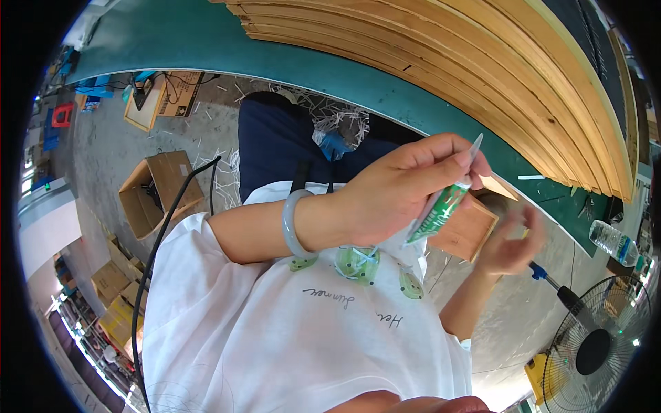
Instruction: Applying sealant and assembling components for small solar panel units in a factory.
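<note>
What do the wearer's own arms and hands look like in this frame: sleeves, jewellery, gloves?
Both hands are bare, with no gloves. The left hand has a smooth, pale grey-green bangle at the wrist. The right hand is motion-blurred; no jewellery can be made out on it. Both forearms are uncovered, emerging from the short sleeves of a white T-shirt.
</note>
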Demonstrator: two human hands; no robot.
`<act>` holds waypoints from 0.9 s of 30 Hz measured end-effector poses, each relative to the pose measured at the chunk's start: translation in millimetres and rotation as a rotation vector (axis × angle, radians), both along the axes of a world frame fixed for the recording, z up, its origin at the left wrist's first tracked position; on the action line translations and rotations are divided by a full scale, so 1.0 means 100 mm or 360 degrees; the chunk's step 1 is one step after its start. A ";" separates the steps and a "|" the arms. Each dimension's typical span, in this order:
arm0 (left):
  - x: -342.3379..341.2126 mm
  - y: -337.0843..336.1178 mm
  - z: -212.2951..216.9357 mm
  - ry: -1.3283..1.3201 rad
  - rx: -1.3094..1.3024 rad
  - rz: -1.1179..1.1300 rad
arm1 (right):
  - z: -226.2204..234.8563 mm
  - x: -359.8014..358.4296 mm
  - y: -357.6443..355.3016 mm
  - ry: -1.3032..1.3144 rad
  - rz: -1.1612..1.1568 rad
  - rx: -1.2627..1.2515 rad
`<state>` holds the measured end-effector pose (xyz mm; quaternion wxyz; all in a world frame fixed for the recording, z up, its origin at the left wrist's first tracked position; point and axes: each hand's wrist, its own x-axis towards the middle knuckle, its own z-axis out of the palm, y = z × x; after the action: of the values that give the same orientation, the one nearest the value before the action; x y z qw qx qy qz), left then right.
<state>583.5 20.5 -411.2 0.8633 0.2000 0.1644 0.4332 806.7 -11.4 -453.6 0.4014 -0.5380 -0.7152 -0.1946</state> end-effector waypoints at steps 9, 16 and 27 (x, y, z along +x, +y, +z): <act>0.04 -0.06 0.01 -0.0057 0.0434 0.0017 | 0.10 -0.50 -0.16 -0.0008 0.0679 -0.0061; 0.00 -0.15 0.14 -0.0302 0.0055 0.0064 | 0.12 -0.40 -0.17 -0.0031 0.1058 -0.0235; -0.12 -0.20 0.09 -0.0080 -0.0374 0.0181 | 0.52 -0.81 0.01 0.1614 0.0716 -0.0229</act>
<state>571.7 0.5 -401.9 0.8586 0.0769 0.2035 0.4641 725.6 -10.0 -401.6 0.6891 -0.4243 -0.5412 0.2284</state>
